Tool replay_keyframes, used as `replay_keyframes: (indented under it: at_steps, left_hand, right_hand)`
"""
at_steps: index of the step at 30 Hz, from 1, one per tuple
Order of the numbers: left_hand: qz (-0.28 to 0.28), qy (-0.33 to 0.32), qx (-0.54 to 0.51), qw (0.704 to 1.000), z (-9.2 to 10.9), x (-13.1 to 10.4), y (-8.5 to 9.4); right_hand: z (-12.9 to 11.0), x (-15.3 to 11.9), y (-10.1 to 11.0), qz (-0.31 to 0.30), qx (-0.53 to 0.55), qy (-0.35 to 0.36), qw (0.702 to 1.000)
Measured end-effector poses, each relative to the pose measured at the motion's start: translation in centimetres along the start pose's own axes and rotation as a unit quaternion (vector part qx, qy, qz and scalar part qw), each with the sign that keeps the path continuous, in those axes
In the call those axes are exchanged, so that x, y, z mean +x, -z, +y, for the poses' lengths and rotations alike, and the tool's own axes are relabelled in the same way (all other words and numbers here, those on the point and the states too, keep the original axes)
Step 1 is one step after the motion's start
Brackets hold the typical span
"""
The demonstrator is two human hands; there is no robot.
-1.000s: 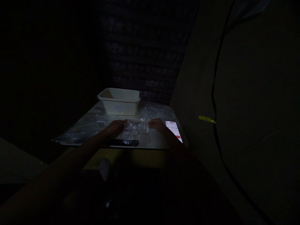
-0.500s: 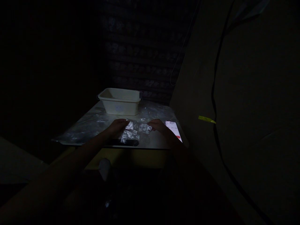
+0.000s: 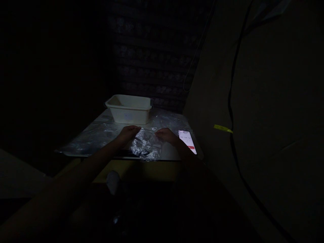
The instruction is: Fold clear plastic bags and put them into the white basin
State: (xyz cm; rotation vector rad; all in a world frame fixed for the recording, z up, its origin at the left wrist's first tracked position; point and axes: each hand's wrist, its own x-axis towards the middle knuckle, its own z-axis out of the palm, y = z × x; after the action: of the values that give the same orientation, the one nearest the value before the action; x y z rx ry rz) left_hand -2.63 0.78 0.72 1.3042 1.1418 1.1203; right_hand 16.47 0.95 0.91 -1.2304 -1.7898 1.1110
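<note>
A crinkled clear plastic bag (image 3: 147, 145) hangs between my hands near the table's front edge. My left hand (image 3: 128, 134) pinches its upper left side, fingers closed. On the other side, my right hand (image 3: 165, 134) grips the upper right edge between thumb and fingers. The bag's lower end drapes down to the table edge and covers part of a dark flat object there, whose kind I cannot make out. More clear plastic (image 3: 93, 135) lies loosely over the table's left part, beside my left forearm.
A white rectangular tub (image 3: 130, 116) stands at the back left of the table (image 3: 170, 151). A phone (image 3: 186, 141) with a lit screen lies at the right edge. Along the right wall runs a black cable (image 3: 231, 101) with a yellow tag (image 3: 222, 128). The surroundings are very dark.
The plastic bag has spread wider and lower between my hands, now covering more of the dark flat object. My right hand has shifted slightly left.
</note>
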Motion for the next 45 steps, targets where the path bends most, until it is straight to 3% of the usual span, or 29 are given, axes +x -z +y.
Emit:
replay_keyframes:
  at_steps: [4,16,23,26,29,34,38,42,45]
  left_hand:
    - [0.038,-0.012,0.006,0.999,-0.3,0.3,0.3]
    - [0.022,-0.017,0.007,1.000,0.0,-0.1,0.2]
    - [-0.011,-0.026,0.046,0.999,0.8,-0.3,-0.6]
    - [-0.024,-0.020,0.042,0.999,1.0,-0.2,-1.0]
    - [-0.067,0.029,-0.002,0.997,0.5,-0.1,-0.8]
    - [-0.170,0.119,-0.072,0.976,-0.3,-0.1,0.6]
    - [-0.148,0.160,-0.115,0.969,-0.1,-0.2,1.4]
    - [-0.160,0.189,-0.214,0.945,0.0,0.0,1.1]
    - [-0.139,0.206,-0.222,0.943,-0.3,0.2,0.7]
  right_hand:
    - [0.2,0.1,0.2,0.030,0.021,-0.009,0.999]
    - [1.0,0.1,0.6,0.049,0.024,-0.063,0.997]
    - [0.1,0.1,-0.3,-0.026,0.017,0.033,0.999]
    - [-0.4,0.4,-0.9,-0.025,-0.014,0.045,0.999]
    - [-0.6,0.5,-0.9,0.003,-0.009,0.029,1.000]
    - [0.0,0.0,0.0,0.039,0.105,-0.034,0.993]
    - [0.5,-0.3,0.5,0.043,0.195,-0.082,0.976]
    - [0.5,0.0,0.3,0.045,0.279,-0.064,0.957]
    - [0.5,0.3,0.1,0.050,0.270,-0.058,0.960]
